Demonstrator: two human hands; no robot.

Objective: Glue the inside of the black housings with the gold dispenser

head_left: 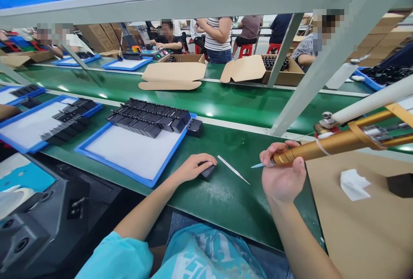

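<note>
1. The black block point(208, 174) lies low on the green bench point(245, 216), straight ahead of the person, mostly hidden by the hand over it.
2. The left hand point(197, 166) is partly closed on it, fingers arched over the top — a firm downward press would suit, with fingertips tucked back from the worked edge.
3. At three o'clock from the block, the right hand point(284, 175) has its fingers curled round the front of a gold tool point(319, 149). Its pale blue tip point(257, 165) points back toward nine, touching nothing; I'd judge a light, shallow approach wisest.
4. Between them lies a thin white strip point(232, 169), best kept from under the block.
5. A powdery patch point(219, 192) sits toward five o'clock; grit there might scratch.
6. At ten, a blue-rimmed tray point(112, 167) carries rows of similar blocks point(145, 117); one loose block point(195, 128) sits near twelve — just beside the tray.
</note>
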